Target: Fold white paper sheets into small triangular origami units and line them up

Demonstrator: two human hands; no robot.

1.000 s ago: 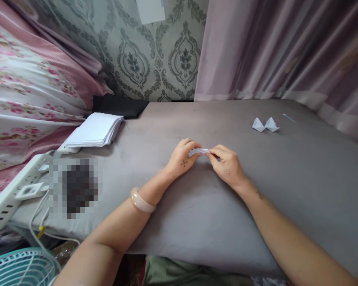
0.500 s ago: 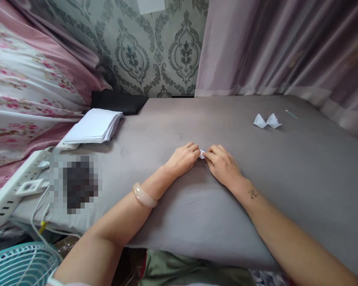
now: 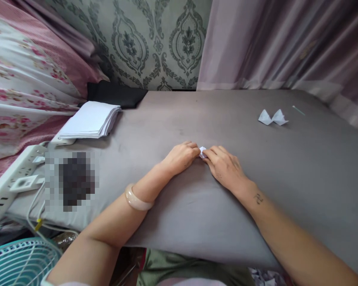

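A small folded piece of white paper (image 3: 202, 152) is pinched between my two hands, over the middle of the grey-covered table (image 3: 179, 206). My left hand (image 3: 183, 157) has its fingers closed on the paper's left side. From the other side, the thumb and fingers of my right hand (image 3: 223, 163) grip it. Most of the paper is hidden behind my fingers, so its full shape does not show. Farther back on the right stand two joined peaks of folded white paper (image 3: 273, 118), apart from my hands.
A stack of white paper (image 3: 89, 120) lies at the left, before a flat black item (image 3: 116, 94). White power strips (image 3: 16, 178) with cables run along the left edge. A turquoise fan (image 3: 20, 262) stands below. A thin stick (image 3: 298, 110) lies at the far right.
Slightly more of the white paper shows between my fingers now. Both hands keep hold of it in nearly the same place. The camera view has tilted down a little.
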